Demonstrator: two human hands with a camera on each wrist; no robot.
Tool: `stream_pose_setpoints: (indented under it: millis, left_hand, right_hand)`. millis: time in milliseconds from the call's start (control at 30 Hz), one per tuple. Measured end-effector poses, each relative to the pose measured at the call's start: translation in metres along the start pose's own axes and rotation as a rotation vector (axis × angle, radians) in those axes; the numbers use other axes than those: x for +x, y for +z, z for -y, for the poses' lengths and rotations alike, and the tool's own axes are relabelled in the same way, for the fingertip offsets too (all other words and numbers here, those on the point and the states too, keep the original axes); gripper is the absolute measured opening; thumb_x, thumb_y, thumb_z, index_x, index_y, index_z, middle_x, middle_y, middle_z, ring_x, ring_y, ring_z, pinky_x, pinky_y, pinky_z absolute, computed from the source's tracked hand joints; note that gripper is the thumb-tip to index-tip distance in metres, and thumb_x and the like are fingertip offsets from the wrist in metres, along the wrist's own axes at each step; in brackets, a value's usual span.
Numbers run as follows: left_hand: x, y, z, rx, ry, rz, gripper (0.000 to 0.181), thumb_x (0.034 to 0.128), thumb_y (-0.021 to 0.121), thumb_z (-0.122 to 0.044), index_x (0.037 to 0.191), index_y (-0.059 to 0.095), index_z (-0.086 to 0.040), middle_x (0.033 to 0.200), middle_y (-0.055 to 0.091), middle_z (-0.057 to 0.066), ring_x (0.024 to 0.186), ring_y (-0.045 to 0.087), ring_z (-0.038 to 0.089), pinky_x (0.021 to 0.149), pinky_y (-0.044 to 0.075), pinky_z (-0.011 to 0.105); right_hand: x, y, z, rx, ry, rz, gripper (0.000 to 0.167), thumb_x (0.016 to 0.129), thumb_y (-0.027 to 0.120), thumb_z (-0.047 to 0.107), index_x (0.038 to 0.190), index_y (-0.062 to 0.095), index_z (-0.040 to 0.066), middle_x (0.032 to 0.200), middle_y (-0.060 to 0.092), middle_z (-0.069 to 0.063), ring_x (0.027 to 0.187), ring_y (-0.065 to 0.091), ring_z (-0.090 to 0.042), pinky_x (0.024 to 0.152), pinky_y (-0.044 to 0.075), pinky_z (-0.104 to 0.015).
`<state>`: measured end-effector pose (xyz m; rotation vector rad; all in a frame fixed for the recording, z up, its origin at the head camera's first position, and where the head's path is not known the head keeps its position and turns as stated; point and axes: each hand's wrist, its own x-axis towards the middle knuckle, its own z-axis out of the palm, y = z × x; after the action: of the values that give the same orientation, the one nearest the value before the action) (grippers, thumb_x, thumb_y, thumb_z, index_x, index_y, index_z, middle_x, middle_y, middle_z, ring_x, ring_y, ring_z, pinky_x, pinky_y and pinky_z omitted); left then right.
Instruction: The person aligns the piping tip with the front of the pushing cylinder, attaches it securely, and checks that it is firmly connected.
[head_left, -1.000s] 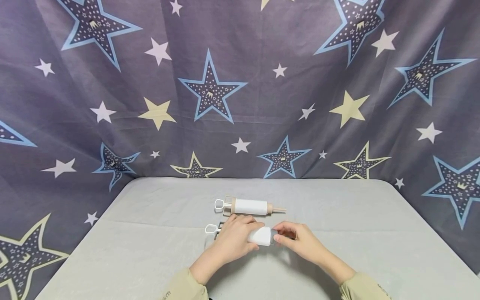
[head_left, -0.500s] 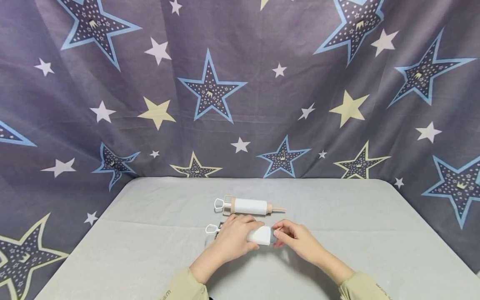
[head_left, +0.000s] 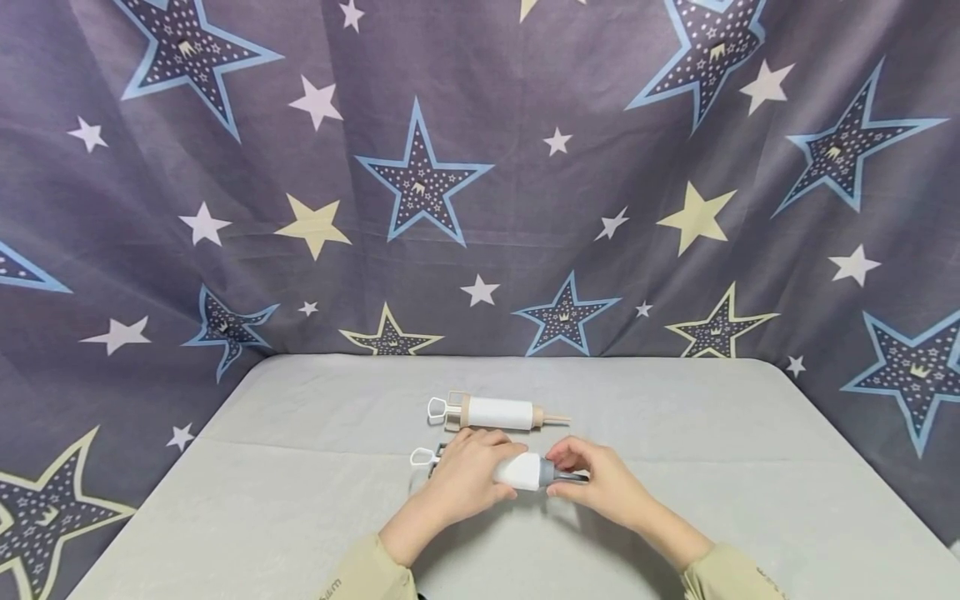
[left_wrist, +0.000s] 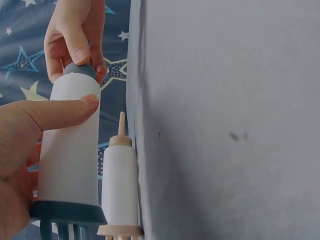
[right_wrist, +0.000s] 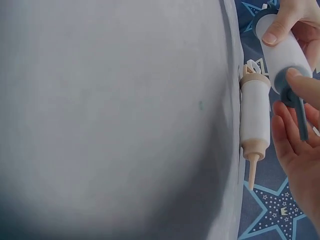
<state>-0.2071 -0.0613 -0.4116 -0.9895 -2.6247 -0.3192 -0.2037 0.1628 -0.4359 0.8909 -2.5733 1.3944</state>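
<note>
Two large syringe-like tubes with ring handles and thin nozzles appear. My left hand [head_left: 472, 471] grips the white barrel of the grey-and-white syringe [head_left: 519, 472], its thumb across the barrel in the left wrist view. My right hand [head_left: 603, 483] is at the other end, where the grey nozzle cap [head_left: 547, 472] meets the barrel. In the right wrist view the right thumb presses on that cap [right_wrist: 291, 82], with a fingertip on its far side and other fingers spread below. The thin grey nozzle [right_wrist: 301, 120] points away from the barrel.
Behind the hands, a beige-and-white syringe [head_left: 501, 413] lies on the grey-covered table [head_left: 300, 500], roughly parallel to the held one. A star-patterned curtain [head_left: 495, 208] hangs at the table's back and sides.
My right hand's fingers have shifted and loosened around the nozzle cap, so the grey nozzle now shows between them. My left hand and the beige syringe stay put.
</note>
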Motion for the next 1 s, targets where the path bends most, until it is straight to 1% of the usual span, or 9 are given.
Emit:
stream_pose_setpoints:
  millis: [200,367,500,600,733,767,900,967,1000]
  left_hand:
    - [0.0,0.001,0.0,0.006,0.008,-0.012,0.053,0.0628,0.078,-0.036,0.112,0.064,-0.021,0.103,0.063,-0.006,0.093,0.057,0.013,0.084,0.04,0.031]
    - [0.001,0.001,-0.001,0.007,0.009,-0.002,0.052,0.0636,0.078,-0.036,0.112,0.064,-0.021,0.104,0.063,-0.006,0.094,0.057,0.013,0.085,0.039,0.031]
    - [0.001,0.0,-0.002,0.016,0.007,0.005,0.052,0.0642,0.078,-0.036,0.112,0.064,-0.022,0.104,0.063,-0.006,0.094,0.057,0.014,0.085,0.039,0.031]
    - [0.001,0.0,-0.004,0.013,0.002,0.007,0.052,0.0642,0.078,-0.037,0.112,0.064,-0.023,0.105,0.063,-0.006,0.095,0.057,0.014,0.085,0.039,0.031]
    - [0.001,0.001,-0.004,0.004,-0.01,0.017,0.052,0.0648,0.077,-0.037,0.113,0.063,-0.023,0.106,0.063,-0.006,0.097,0.057,0.014,0.088,0.039,0.033]
    - [0.001,0.001,-0.004,0.003,-0.014,0.021,0.052,0.0651,0.077,-0.037,0.113,0.063,-0.024,0.106,0.063,-0.006,0.098,0.057,0.014,0.088,0.039,0.034]
    - [0.0,0.003,-0.003,-0.009,-0.03,0.034,0.052,0.0654,0.077,-0.037,0.114,0.063,-0.024,0.107,0.063,-0.006,0.1,0.057,0.014,0.091,0.039,0.036]
    - [0.0,0.004,-0.002,-0.014,-0.034,0.04,0.053,0.0653,0.077,-0.037,0.114,0.063,-0.024,0.107,0.063,-0.006,0.1,0.057,0.014,0.092,0.039,0.037]
    - [0.0,0.004,-0.002,-0.016,-0.035,0.041,0.053,0.0651,0.077,-0.037,0.114,0.063,-0.023,0.107,0.063,-0.005,0.1,0.057,0.014,0.092,0.039,0.037]
  right_hand:
    - [-0.002,0.0,-0.002,0.016,0.022,0.004,0.028,0.079,0.069,0.026,0.102,0.061,0.012,0.092,0.067,0.002,0.083,0.062,-0.007,0.079,0.05,-0.027]
    - [-0.003,-0.001,-0.002,0.028,0.07,0.036,0.029,0.082,0.065,0.03,0.105,0.062,0.013,0.099,0.067,0.001,0.091,0.062,-0.01,0.083,0.049,-0.026]
    - [-0.003,-0.001,0.0,0.034,0.099,0.062,0.027,0.086,0.061,0.028,0.108,0.062,0.012,0.102,0.066,0.0,0.094,0.062,-0.009,0.082,0.049,-0.024]
    - [-0.003,-0.002,0.007,0.039,0.114,0.081,0.024,0.089,0.057,0.023,0.108,0.061,0.009,0.096,0.068,-0.004,0.086,0.064,-0.011,0.076,0.05,-0.023]
    - [-0.003,-0.004,0.02,0.075,0.132,0.107,0.022,0.093,0.05,0.017,0.107,0.06,0.004,0.083,0.068,-0.011,0.074,0.065,-0.021,0.07,0.051,-0.024]
    - [-0.003,-0.004,0.02,0.079,0.129,0.11,0.023,0.093,0.049,0.018,0.108,0.06,0.004,0.081,0.068,-0.011,0.072,0.065,-0.022,0.068,0.051,-0.024]
    - [-0.003,0.0,0.007,0.053,0.119,0.102,0.026,0.094,0.047,0.025,0.111,0.058,0.008,0.077,0.067,-0.002,0.07,0.065,-0.018,0.066,0.05,-0.024]
    - [-0.003,0.002,0.0,0.025,0.106,0.086,0.029,0.092,0.05,0.03,0.113,0.057,0.011,0.083,0.067,0.002,0.076,0.065,-0.014,0.07,0.05,-0.023]
    - [-0.003,0.003,-0.002,0.014,0.099,0.075,0.031,0.09,0.053,0.031,0.114,0.056,0.011,0.087,0.067,0.002,0.079,0.064,-0.013,0.072,0.05,-0.025]
